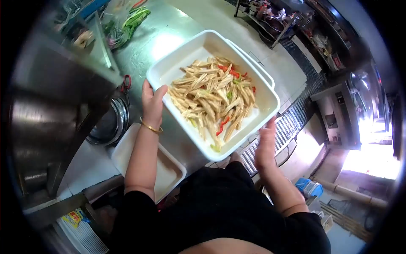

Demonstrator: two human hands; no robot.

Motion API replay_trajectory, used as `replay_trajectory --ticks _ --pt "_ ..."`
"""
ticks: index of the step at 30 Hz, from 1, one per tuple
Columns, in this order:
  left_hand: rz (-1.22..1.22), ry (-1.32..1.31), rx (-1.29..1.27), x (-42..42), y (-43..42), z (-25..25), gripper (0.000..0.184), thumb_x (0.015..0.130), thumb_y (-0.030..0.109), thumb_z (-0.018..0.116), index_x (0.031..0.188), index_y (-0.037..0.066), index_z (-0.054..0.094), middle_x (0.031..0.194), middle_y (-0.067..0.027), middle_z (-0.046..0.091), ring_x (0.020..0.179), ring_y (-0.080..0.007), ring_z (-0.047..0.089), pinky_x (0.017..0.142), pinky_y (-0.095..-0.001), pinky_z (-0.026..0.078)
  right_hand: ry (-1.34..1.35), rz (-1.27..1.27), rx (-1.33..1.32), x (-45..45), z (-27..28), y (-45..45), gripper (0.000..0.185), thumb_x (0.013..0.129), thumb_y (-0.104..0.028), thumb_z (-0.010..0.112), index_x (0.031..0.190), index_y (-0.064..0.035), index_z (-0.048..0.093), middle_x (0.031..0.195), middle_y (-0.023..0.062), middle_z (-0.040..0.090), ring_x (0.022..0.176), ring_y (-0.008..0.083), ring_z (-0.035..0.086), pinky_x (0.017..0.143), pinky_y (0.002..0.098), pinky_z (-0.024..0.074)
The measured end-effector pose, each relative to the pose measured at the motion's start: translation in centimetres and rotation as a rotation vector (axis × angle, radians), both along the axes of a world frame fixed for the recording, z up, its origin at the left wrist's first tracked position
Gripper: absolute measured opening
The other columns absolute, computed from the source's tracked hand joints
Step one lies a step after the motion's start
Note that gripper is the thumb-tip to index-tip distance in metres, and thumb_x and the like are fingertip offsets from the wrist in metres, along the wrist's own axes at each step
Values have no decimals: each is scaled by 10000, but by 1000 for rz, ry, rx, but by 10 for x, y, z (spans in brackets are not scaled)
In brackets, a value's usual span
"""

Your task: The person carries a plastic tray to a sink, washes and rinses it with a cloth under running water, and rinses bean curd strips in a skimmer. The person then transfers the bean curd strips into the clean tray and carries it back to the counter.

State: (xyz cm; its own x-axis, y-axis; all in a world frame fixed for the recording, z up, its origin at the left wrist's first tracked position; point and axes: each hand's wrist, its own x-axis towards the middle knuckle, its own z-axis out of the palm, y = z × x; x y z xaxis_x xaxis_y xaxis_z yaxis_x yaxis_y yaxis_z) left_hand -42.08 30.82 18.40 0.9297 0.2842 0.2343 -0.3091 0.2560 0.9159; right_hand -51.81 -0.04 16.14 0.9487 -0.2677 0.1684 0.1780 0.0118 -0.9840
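A white rectangular tub (177,59) is held up in front of me, turned at an angle. In it lies a heap of pale tan strips, perhaps tofu skin (207,93), mixed with red pepper strips (223,125) and a few green pieces. My left hand (153,103), with a gold bangle at the wrist, grips the tub's left edge, thumb over the rim. Against its lower right side is my right hand (265,146), its fingers partly hidden by the tub. A second white rim (253,63) shows along the tub's far right side.
Below my left forearm stands another white tub (171,169) on the metal counter (139,67). Round metal pans (111,120), red-handled scissors (126,83) and bagged green vegetables (131,23) are at left. A floor grate (292,120) runs on the right, with a shelf rack (270,25) beyond.
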Motion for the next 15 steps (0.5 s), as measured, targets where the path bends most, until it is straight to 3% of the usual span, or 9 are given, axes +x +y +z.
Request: replay_trajectory --ticks 2,4,6,8,10,12,13,15 --pt "86 -94 4 -8 -11 -2 602 914 83 579 1442 -5 303 1365 -129 467 1210 -194 483 1041 -331 379 -194 -113 -252 47 9 -57 607 978 -325 474 1467 -5 308 1531 159 309 1414 287 292 1157 396 210" --pt "240 -7 -48 -17 -19 -23 676 974 332 547 1488 19 239 1458 -139 398 1295 -238 435 1090 -358 346 -109 28 -329 125 22 -112 665 955 -446 505 1428 5 383 1465 170 406 1352 295 377 1125 406 277" --pt "48 142 -393 -39 -42 -36 808 953 602 428 1506 49 228 1506 -123 356 1347 -273 389 1121 -393 322 23 368 -123 198 42 -133 505 986 -328 487 1392 -29 454 1399 146 500 1320 259 440 1084 384 332" --pt "-48 240 -650 -66 -55 -64 867 925 702 336 1510 70 242 1512 -110 351 1344 -291 390 1128 -415 315 188 707 -99 256 44 -130 569 975 -419 506 1405 -52 438 1388 140 506 1282 243 468 1032 379 381" --pt "8 157 -690 -74 -87 -54 860 919 706 344 1501 76 277 1515 -120 348 1347 -303 387 1131 -440 308 338 1021 -72 292 37 -116 714 928 -567 524 1428 -71 406 1372 138 506 1260 245 475 1006 390 407" --pt "11 57 -583 -75 -93 -57 860 915 695 383 1499 72 279 1514 -123 349 1342 -306 393 1131 -455 309 414 1239 -226 308 38 -99 820 867 -653 537 1441 -89 381 1357 127 481 1203 234 479 917 369 448" --pt "12 42 -558 -78 -86 -67 862 913 692 394 1500 71 278 1514 -123 350 1343 -305 393 1130 -458 310 412 1235 -297 309 41 -93 936 796 -765 522 1443 -104 378 1335 113 483 1191 219 464 904 342 444" --pt "-53 64 -551 -80 -83 -60 922 869 722 450 1499 70 280 1516 -123 347 1347 -301 390 1129 -459 316 405 1286 -144 312 34 -84 917 819 -651 609 1438 -27 347 1352 149 478 1225 235 467 980 361 430"
